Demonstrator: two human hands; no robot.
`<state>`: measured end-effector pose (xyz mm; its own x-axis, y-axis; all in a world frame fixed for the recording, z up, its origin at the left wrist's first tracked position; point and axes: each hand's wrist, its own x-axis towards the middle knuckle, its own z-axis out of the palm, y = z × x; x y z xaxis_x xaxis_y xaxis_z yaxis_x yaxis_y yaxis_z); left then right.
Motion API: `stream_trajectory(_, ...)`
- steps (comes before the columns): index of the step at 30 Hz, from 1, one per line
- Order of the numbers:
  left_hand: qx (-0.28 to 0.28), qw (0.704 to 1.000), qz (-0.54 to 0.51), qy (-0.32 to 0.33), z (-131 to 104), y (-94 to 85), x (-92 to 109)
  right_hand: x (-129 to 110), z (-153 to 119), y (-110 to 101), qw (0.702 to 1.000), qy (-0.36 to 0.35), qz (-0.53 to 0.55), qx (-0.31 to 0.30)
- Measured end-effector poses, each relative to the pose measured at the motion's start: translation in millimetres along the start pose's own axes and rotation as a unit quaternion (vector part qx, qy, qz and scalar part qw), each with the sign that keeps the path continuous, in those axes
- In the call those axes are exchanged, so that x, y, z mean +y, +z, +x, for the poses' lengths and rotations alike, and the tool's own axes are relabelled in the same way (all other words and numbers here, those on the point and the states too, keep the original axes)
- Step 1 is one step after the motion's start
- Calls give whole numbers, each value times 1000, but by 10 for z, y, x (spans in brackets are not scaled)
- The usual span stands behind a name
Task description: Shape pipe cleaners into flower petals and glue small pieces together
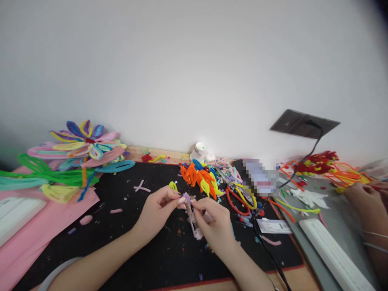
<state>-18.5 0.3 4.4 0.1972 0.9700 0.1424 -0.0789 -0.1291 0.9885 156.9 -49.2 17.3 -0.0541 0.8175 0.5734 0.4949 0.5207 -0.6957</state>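
Over the black mat [121, 242], my left hand [159, 212] is closed, thumb and fingertips pinched on a short light-purple pipe cleaner [187, 198]. My right hand [214, 221] pinches the other side of that same piece, its fingers curled. Between and just below the hands lies a pale, translucent pinkish object [194, 224], partly covered by my right hand; its kind is unclear. Close behind my fingers sit a small yellow-green loop [173, 185] and a heap of orange looped pipe cleaners [200, 178].
A large multicoloured pipe-cleaner flower [89, 141] and green bundles [45, 171] lie left on pink paper [39, 246]. Pipe-cleaner scraps [228, 171], a white cup [198, 151] and a blurred phone [260, 176] stand behind. A black cable [269, 250] crosses the right. Another person's hands [365, 198] work far right.
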Motion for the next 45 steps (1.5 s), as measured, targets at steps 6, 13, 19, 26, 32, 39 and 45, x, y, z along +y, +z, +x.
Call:
stream_trajectory(6,1,1000,-8,-11,6,2,-10,-16,7,-8,1000,1,-5,-9)
stream_trajectory(13,-1,1000,-13,-14,-9,-1,2,-20,8,-2,1000,-1,1,-8)
stream_trajectory(19,-1,1000,-17,-19,-8,5,12,-22,5,-2,1000,12,2,-16)
stream_trajectory(26,-1,998,-44,-34,-2,17,48,-39,20,-18,1000,12,-4,-10)
stream_trajectory(32,-29,990,-107,-83,6,27,74,11,36,-66,999,16,-28,19)
stream_trajectory(39,-57,989,-102,-90,-4,21,21,13,98,-143,999,39,-22,18)
stream_trajectory(45,-74,987,-115,-90,4,18,-9,25,121,-185,998,56,0,5)
